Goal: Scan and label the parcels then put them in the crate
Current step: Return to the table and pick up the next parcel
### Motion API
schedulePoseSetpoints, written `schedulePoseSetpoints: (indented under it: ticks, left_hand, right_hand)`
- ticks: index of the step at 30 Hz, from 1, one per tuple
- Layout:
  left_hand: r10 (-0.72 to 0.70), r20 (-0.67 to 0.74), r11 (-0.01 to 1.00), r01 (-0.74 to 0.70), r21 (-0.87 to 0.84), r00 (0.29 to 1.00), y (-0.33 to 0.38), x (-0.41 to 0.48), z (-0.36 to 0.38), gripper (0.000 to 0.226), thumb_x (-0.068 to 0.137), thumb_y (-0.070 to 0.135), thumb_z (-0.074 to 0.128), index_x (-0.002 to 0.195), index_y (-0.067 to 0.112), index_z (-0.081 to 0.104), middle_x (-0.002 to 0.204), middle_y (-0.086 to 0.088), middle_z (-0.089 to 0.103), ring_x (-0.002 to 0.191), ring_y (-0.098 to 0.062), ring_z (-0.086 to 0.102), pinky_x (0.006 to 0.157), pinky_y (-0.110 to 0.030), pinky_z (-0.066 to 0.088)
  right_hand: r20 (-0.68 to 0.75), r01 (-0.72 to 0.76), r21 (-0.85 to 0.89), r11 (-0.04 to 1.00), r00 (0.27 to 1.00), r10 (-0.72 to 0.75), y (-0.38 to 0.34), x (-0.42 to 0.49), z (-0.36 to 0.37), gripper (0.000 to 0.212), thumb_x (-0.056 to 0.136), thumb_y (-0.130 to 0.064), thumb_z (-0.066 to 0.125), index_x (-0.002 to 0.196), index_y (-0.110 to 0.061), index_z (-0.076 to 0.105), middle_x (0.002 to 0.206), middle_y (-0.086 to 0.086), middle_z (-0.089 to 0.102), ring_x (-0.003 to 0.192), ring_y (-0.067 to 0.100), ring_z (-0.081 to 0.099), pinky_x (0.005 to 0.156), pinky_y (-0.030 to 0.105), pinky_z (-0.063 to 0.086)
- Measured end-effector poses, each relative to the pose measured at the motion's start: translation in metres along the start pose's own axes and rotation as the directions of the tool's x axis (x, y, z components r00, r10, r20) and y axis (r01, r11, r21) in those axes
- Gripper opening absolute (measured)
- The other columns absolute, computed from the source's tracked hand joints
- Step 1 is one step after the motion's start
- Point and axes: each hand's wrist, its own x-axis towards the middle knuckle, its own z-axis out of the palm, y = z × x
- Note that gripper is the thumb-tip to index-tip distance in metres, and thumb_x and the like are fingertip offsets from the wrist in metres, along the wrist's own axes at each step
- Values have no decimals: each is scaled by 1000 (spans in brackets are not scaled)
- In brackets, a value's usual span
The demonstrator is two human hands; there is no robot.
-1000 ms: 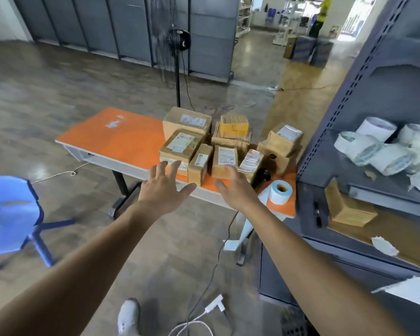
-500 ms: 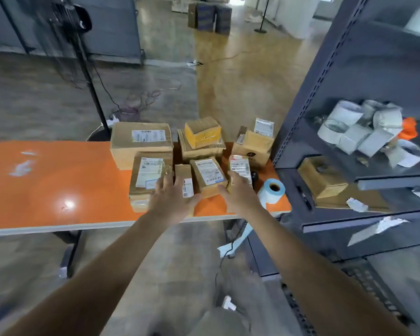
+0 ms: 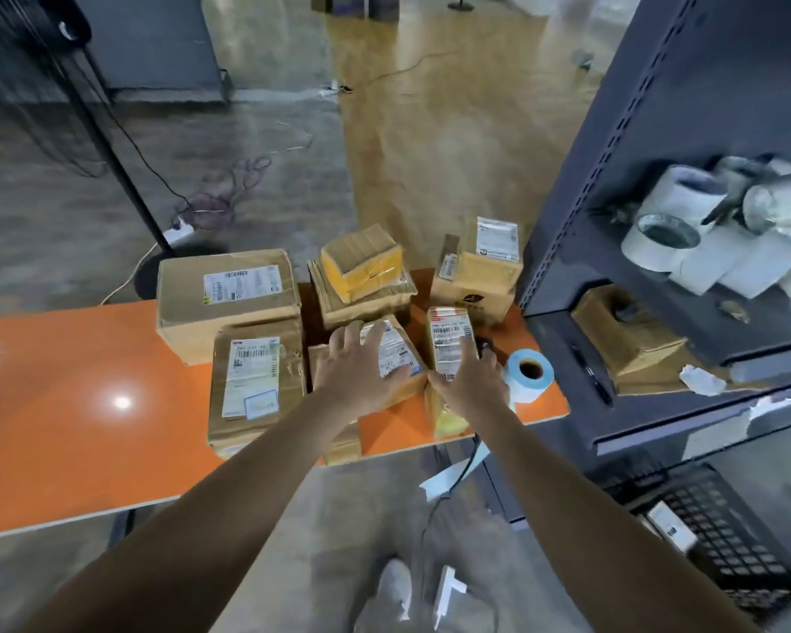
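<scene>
- Compare with the earlier frame: left hand (image 3: pixel 361 365) and right hand (image 3: pixel 469 381) further forward, now over the parcels rather than at their near edge.
- Read the left fingers (image 3: pixel 375 333) as released: spread, near straight, resting on the small brown cardboard parcel with a white label (image 3: pixel 396 354). Judge this as steadying it or parting it from its neighbours.
- Find the right fingers (image 3: pixel 466 354) laid over the narrow yellow-sided parcel with a long white barcode label (image 3: pixel 448 333), thumb out at its left edge. Cannot tell whether grasping or merely touching. Judge this parcel as the one chosen for scanning.
- Locate the other parcels crowded at the right end of the glossy orange table (image 3: pixel 88 404):
  - large brown cardboard box (image 3: pixel 229 299) at rear left
  - flat brown parcel with a tall white label (image 3: pixel 256 386) in front of it
  - yellow-taped parcel (image 3: pixel 361 262) topping a stack behind the hands
- Note the white label roll with a blue core (image 3: pixel 528 374) just beside the right hand, presumably kept within reach for labelling.
- Find the black lattice plastic crate (image 3: pixel 740 573) on the floor at lower right, below the dark grey metal shelving (image 3: pixel 613 198), well apart from the parcels.
- See no scanner in either hand; treat this parcel's scanning as not yet begun.
</scene>
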Motion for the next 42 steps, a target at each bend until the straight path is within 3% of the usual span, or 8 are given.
schedulePoseSetpoints:
  ticks: [8,16,20,24,27,34,38,42]
  left_hand:
    - [62,57,998,-60,-31,996,1,40,2,75,92,60,47,153,30,15,158,-8,13,146,-33,12,112,-51,27]
    - [191,80,962,-170,-216,978,-2,82,-22,77,90,58,53,151,22,21,154,-6,23,137,-29,32,106,-47,37]
    - [140,188,873,-31,-488,972,2,97,-29,91,84,71,51,151,18,21,147,-5,38,111,-20,55,91,-35,48]
    - [34,325,698,211,-684,945,-1,109,-29,109,75,76,58,155,19,10,157,-6,26,135,-30,40,105,-46,42]
    - [21,288,650,206,-731,957,-16,112,-28,107,76,69,64,155,27,6,161,-5,18,139,-33,35,108,-53,38]
    - [412,148,902,-378,-210,899,-48,113,-27,117,65,46,85,154,27,11,159,0,15,144,-34,18,113,-53,28]
    - [442,66,897,-442,-24,894,-36,112,-24,91,67,26,84,143,22,33,140,-2,41,125,-27,47,98,-41,46]
    - [365,3,931,-365,6,931,-34,109,-21,89,64,35,85,138,21,39,132,-3,46,121,-27,47,98,-39,45]
  right_hand:
    - [72,-78,-21,997,994,79,-3,20,15,108,81,-45,73,155,-24,-4,145,18,30,125,35,46,98,44,44]
    - [-100,-24,158,987,994,41,-21,24,-32,111,78,-37,69,156,-24,-9,146,10,29,126,36,44,94,49,48]
    - [-137,51,237,970,990,-19,-27,11,-44,111,80,-48,71,156,-25,-7,150,5,27,127,31,45,83,38,50]
    - [-109,147,100,984,985,-136,-32,0,-40,110,79,-45,74,156,-30,-3,156,1,25,117,27,55,77,34,51]
    - [-62,215,13,977,975,-214,-28,-1,-40,111,77,-37,77,156,-32,0,157,2,26,109,26,59,69,28,43]
    - [124,418,-182,890,908,-401,-31,19,-60,105,77,-25,77,155,-38,9,157,0,29,143,26,22,113,50,30]
    - [117,472,-136,871,881,-458,-22,33,-61,93,81,-31,74,153,-42,17,157,-2,28,143,25,21,116,52,24]
    - [-110,304,288,908,953,-284,1,43,-59,57,95,-38,58,147,-31,37,147,1,38,135,20,37,111,38,33]
